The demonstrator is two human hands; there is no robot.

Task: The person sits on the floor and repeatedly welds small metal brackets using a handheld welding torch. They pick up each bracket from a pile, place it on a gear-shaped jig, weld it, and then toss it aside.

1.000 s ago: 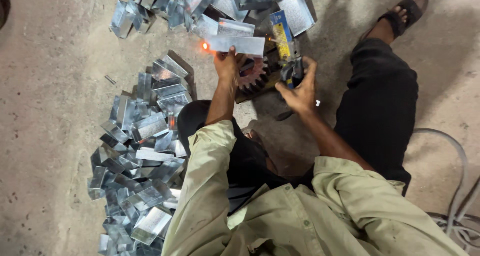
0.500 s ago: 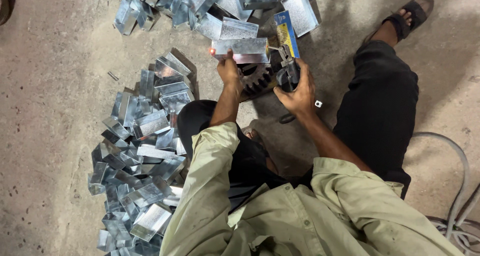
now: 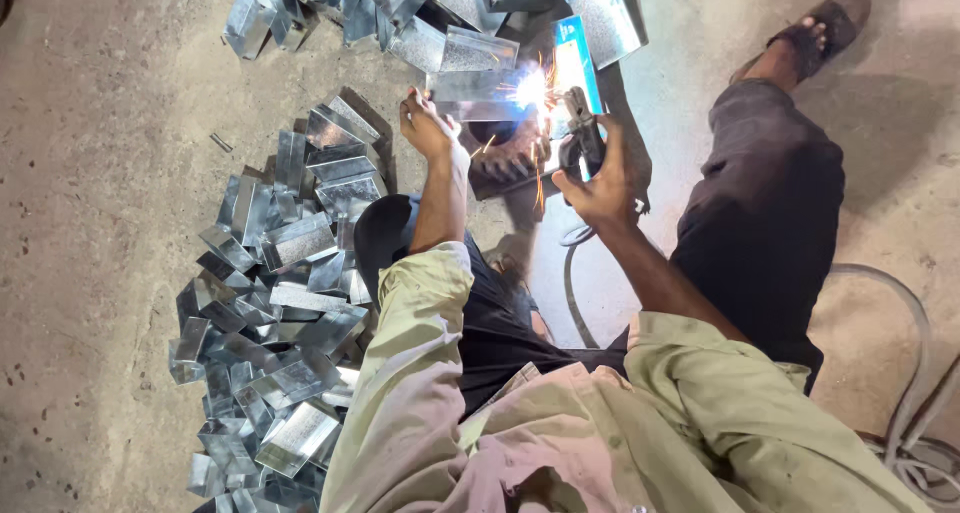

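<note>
My left hand [image 3: 428,125] grips the near edge of a shiny folded sheet-metal box piece [image 3: 472,86] and holds it level above the floor. My right hand [image 3: 598,178] is closed around the dark handle of a welding holder [image 3: 580,138], whose tip touches the right end of that piece. A bright white arc with orange sparks [image 3: 533,91] burns at the contact point. A dark toothed metal block [image 3: 505,158] lies beneath the piece, between my two hands.
A large heap of galvanised metal boxes [image 3: 275,303] lies on the concrete floor to my left, and another pile [image 3: 400,13] sits at the top. My right leg and sandalled foot [image 3: 820,33] stretch out at the right. Cables [image 3: 905,413] curl at lower right.
The welding tip has met the metal piece and a bright arc with sparks now burns where there was none half a second ago. Both hands stay in nearly the same place.
</note>
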